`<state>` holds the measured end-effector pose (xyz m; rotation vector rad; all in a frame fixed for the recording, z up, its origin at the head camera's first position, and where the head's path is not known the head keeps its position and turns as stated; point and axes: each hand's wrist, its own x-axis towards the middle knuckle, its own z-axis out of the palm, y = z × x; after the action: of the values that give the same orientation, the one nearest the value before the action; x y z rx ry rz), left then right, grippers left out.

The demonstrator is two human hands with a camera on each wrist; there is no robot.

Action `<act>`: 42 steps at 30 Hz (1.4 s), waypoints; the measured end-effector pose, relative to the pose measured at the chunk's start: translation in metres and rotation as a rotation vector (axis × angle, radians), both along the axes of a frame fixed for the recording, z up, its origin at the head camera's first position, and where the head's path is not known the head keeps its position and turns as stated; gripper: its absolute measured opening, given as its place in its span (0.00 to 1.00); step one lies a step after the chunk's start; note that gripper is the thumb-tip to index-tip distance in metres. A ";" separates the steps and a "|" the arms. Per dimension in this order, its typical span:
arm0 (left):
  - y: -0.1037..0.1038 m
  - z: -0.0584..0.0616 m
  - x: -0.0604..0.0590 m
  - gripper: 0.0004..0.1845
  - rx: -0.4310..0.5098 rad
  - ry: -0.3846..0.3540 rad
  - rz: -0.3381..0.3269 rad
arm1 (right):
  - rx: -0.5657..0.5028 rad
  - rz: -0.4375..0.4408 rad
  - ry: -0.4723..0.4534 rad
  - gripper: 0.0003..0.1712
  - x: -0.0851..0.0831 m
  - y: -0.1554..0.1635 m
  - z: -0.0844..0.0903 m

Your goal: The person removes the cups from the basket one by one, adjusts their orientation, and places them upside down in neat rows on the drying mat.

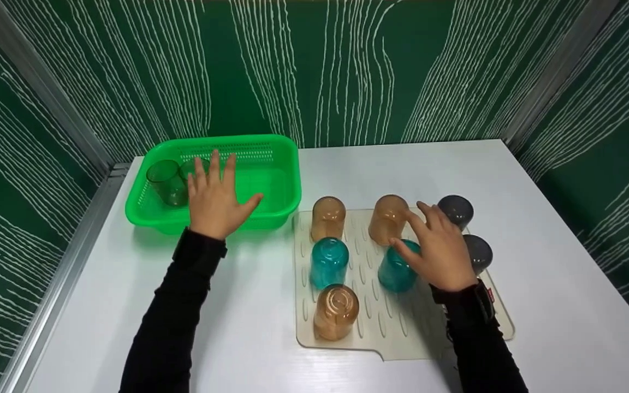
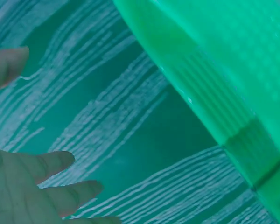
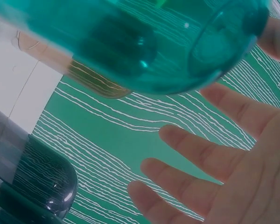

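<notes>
Teal cup (image 1: 396, 271) stands upside down at centre frame on drying mat (image 1: 369, 305) | right hand (image 1: 441, 252) spread wide, thumb touching it | left hand (image 1: 215, 197) flat, fingers straight, over green basket (image 1: 271, 164), upper left

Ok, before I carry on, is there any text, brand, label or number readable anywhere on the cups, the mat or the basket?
No text can be read in any view.
Red tag at the right edge of the drying mat, beside the right hand's sleeve: too small and blurred to read.
Green basket, the cups on the mat, such as the teal cup, and the green cup: no marking visible.
</notes>
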<state>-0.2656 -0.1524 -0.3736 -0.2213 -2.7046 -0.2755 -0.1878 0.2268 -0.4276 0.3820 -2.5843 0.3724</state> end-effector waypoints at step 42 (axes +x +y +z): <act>-0.043 -0.002 -0.077 0.17 -0.075 -0.687 0.144 | -0.001 0.021 -0.021 0.34 0.005 0.003 0.002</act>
<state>-0.3425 -0.1959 -0.3754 0.0682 -3.3929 -0.2378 -0.1829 0.2295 -0.4257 0.4067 -2.6026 0.3868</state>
